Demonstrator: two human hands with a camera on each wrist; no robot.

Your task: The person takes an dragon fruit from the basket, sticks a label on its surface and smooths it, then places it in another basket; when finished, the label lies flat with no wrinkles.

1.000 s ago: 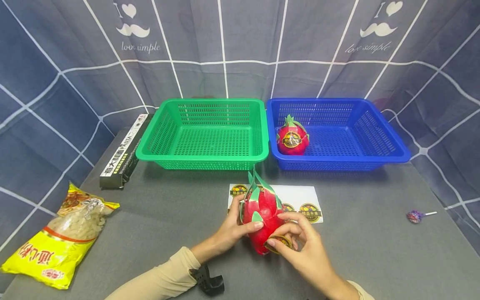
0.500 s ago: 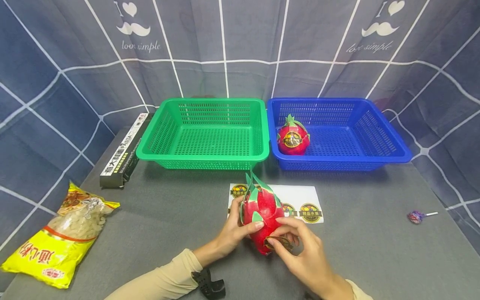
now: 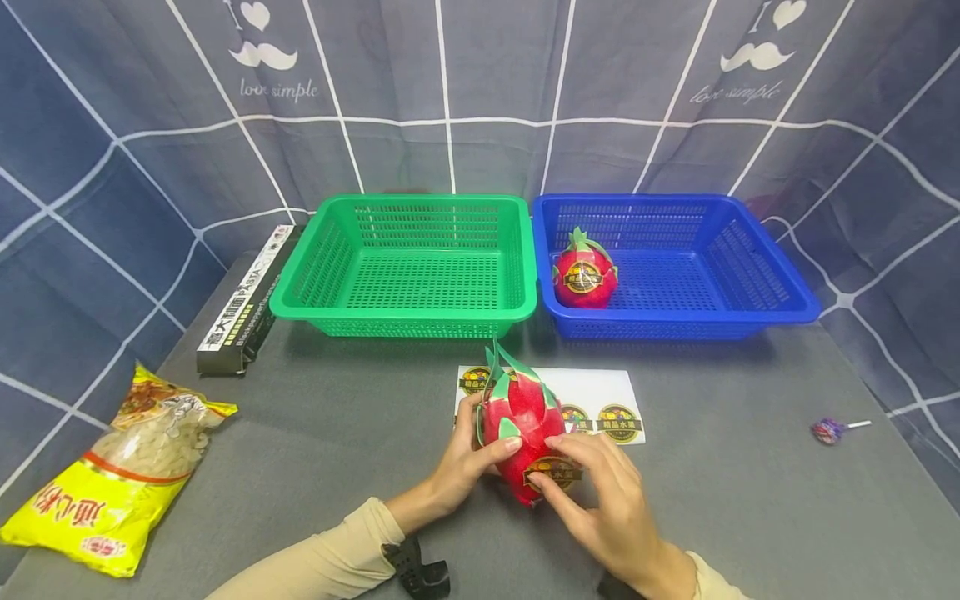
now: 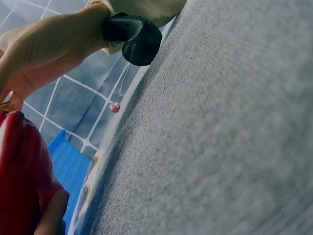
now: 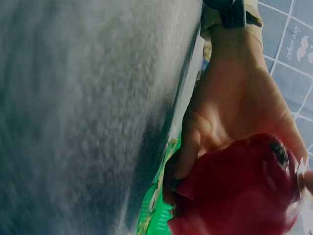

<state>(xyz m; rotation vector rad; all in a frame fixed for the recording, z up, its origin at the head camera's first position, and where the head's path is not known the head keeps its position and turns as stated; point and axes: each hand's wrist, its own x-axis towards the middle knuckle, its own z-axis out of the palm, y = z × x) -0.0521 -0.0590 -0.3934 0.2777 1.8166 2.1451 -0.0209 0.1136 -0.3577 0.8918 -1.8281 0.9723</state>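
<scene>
My left hand [image 3: 456, 460] grips a red dragon fruit [image 3: 523, 407] with green leaf tips, its thumb across the front. The fruit's leafy end points away from me over the grey table. At its lower right side, my right hand [image 3: 618, 504] holds a black and gold oval sticker [image 3: 558, 473] by its edges, thumb at the left end and fingertips at the top. The sticker overlaps the red skin in the head view. In the right wrist view the left palm cups the fruit [image 5: 234, 191] from behind, and a dark stub shows at its near end.
Behind the fruit lies a white sticker sheet [image 3: 592, 383]. A green basket [image 3: 405, 315] and a blue basket [image 3: 690, 318] stand at the back, the blue one holding a stickered dragon fruit [image 3: 585, 275]. Pasta box [image 3: 247, 300] and yellow bag [image 3: 112, 475] lie left, lollipop [image 3: 828, 431] right.
The sticker has turned from tilted in the right fingers to facing up against the fruit's lower right side. The right fingers have straightened somewhat. The left hand keeps its grip.
</scene>
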